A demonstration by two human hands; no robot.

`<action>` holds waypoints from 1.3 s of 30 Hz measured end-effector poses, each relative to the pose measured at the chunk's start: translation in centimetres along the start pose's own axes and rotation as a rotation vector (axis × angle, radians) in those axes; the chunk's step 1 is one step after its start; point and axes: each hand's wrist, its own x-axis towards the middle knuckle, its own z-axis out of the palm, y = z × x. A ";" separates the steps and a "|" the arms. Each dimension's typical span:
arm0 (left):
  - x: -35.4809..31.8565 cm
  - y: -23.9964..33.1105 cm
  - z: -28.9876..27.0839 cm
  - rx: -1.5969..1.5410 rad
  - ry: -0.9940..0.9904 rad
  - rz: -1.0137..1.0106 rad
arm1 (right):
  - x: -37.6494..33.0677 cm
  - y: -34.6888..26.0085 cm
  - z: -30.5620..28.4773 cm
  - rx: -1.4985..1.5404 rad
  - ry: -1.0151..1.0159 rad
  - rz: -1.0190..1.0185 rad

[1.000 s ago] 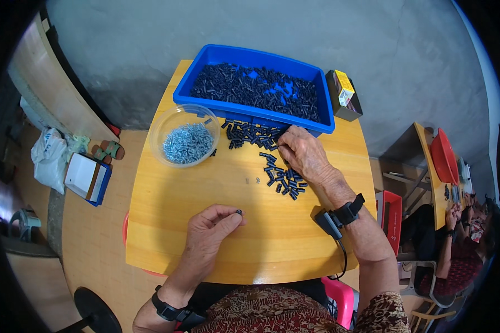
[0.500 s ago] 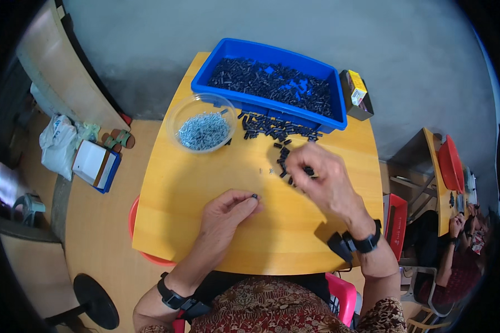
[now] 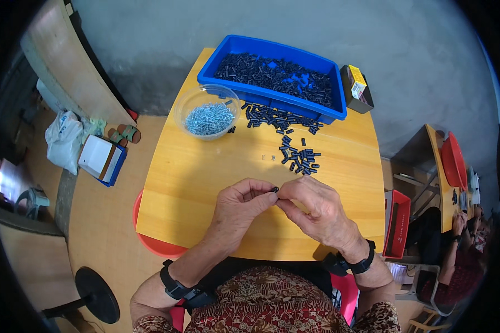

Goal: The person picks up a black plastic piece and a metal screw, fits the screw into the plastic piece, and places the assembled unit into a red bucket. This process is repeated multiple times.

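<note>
My left hand (image 3: 233, 211) pinches a small black cylindrical piece (image 3: 275, 189) between thumb and fingertips, above the near part of the table. Right beside it, my right hand (image 3: 322, 213) has its thumb and forefinger closed at the same piece; whatever else lies between those fingertips is hidden. Beyond the right hand is a loose cluster of similar black pieces (image 3: 301, 159). More of them lie in a heap (image 3: 275, 117) along the front of a blue tub (image 3: 339, 91), which is filled with black pieces. A clear round bowl (image 3: 181, 111) at the left holds silvery metal screws (image 3: 208, 119).
All this stands on a yellow wooden table (image 3: 178, 183) against a grey wall. A dark box (image 3: 361, 102) with a yellow carton is at its far right corner. Red containers (image 3: 397, 225) flank the table low down. Another person (image 3: 458, 244) sits working at the right.
My right hand has come back from the black cluster, leftward and nearer, to meet my left hand's fingertips. The left hand still pinches its black piece. The view has shifted slightly.
</note>
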 end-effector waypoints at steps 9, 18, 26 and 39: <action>-1.1 0.9 1.7 -0.129 -0.043 -0.131 | -2.3 -0.4 -1.3 0.098 0.097 0.041; -1.3 0.3 2.8 -0.104 -0.069 -0.106 | -3.3 -0.2 -1.6 0.136 0.142 0.120; -1.4 -0.2 2.6 -0.079 -0.036 -0.068 | -3.4 -0.1 -1.0 0.235 0.170 0.189; -1.5 -0.6 2.5 -0.138 -0.033 -0.091 | -3.4 -0.1 -0.3 0.251 0.222 0.196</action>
